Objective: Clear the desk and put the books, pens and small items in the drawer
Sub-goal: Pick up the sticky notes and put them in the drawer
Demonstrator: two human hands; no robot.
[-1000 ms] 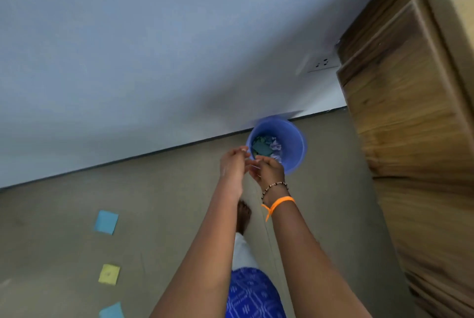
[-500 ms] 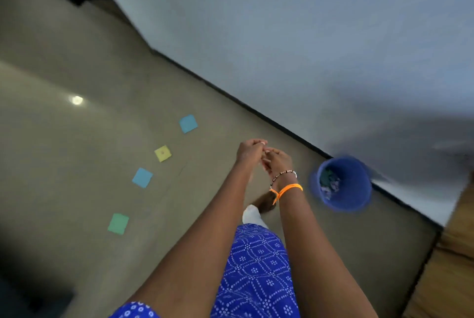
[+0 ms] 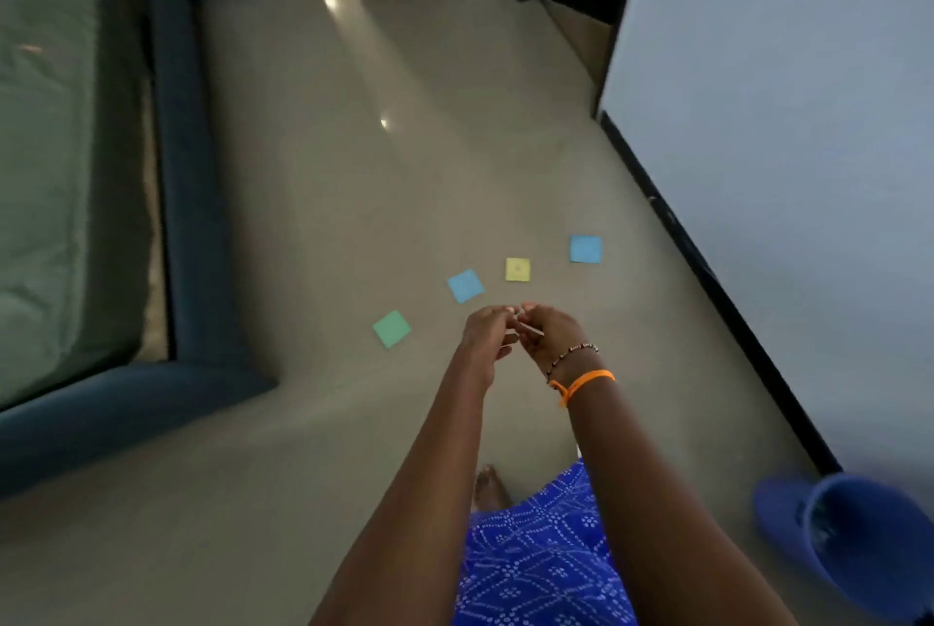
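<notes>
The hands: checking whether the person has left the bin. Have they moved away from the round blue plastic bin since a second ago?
Yes. Both hands now hang over the floor near the yellow square sticky note, well left of the round blue plastic bin.

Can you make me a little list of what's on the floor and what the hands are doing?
floor notes: four paper squares, lying apart from each other
colours: green note, blue note, yellow note, second blue note
bin: blue bucket by the wall, blurred
left hand: fingers curled, meeting the right hand
held thing: too small to tell
wrist: orange band on the right
bed: at the left
</notes>
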